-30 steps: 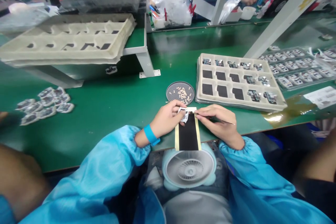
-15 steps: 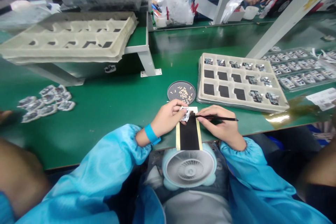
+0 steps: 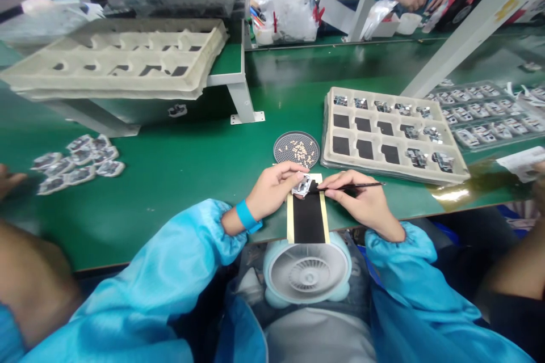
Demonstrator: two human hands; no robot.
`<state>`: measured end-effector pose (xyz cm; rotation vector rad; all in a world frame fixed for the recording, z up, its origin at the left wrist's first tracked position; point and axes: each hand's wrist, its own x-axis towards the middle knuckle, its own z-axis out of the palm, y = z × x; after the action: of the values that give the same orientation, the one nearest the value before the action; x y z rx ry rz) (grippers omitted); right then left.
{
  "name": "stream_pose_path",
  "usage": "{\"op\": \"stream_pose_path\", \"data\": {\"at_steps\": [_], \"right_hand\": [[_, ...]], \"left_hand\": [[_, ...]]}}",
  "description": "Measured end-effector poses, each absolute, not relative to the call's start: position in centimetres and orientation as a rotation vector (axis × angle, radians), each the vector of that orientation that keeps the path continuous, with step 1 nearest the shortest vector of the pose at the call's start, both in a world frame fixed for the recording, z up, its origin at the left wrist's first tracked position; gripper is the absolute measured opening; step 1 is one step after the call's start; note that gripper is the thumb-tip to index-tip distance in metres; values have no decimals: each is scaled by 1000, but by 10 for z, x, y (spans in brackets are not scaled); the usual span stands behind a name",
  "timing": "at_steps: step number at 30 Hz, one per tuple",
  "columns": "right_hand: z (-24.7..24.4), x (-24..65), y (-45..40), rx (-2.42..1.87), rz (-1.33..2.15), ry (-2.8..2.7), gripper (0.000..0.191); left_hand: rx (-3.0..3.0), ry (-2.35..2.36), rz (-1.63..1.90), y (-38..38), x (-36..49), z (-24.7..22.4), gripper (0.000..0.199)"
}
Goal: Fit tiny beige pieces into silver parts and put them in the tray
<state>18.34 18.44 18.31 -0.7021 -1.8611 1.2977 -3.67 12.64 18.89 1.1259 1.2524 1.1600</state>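
Note:
My left hand (image 3: 276, 190) pinches a small white-and-grey part (image 3: 302, 184) between thumb and fingers, over the upper end of a black sheet with pale yellow edges (image 3: 309, 218). Close by on the right, my right hand (image 3: 356, 197) is closed round thin black tweezers (image 3: 361, 185), whose tip end points left at the part. Whether the tip touches the part or the sheet I cannot tell. Just beyond my hands lies a round dark mesh dish (image 3: 281, 154) with many tiny beige pieces (image 3: 300, 150) in it.
A compartment tray (image 3: 395, 173) partly filled with metallic parts stands at right, with clear trays (image 3: 489, 133) of white parts beyond. Loose white parts (image 3: 79, 164) lie left. A raised stand (image 3: 242, 96) carries another tray (image 3: 114, 82). A small fan (image 3: 309, 275) sits below the table edge.
The white-and-grey part has tilted in my left fingers and shows more of its face. My right hand has shifted slightly, with the tweezers lying flatter. At far right, another person's hand now appears.

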Motion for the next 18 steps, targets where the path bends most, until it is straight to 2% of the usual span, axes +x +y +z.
{"op": "stream_pose_path", "data": {"at_steps": [8, 11, 14, 16, 18], "right_hand": [[185, 188, 185, -667, 1495, -1791, 19], [206, 198, 196, -609, 1510, -1667, 31], [237, 207, 236, -815, 1219, -1703, 40], [251, 207, 279, -1069, 763, -1860, 35], [257, 203, 325, -1292, 355, -2060, 27]], "left_hand": [[1131, 1266, 1153, 129, -40, 189, 29], [1077, 1225, 1168, 129, -41, 192, 28], [1028, 1142, 1211, 129, -41, 195, 42], [1034, 1109, 1222, 129, -42, 195, 52], [1059, 1105, 1196, 130, -43, 193, 49]]}}
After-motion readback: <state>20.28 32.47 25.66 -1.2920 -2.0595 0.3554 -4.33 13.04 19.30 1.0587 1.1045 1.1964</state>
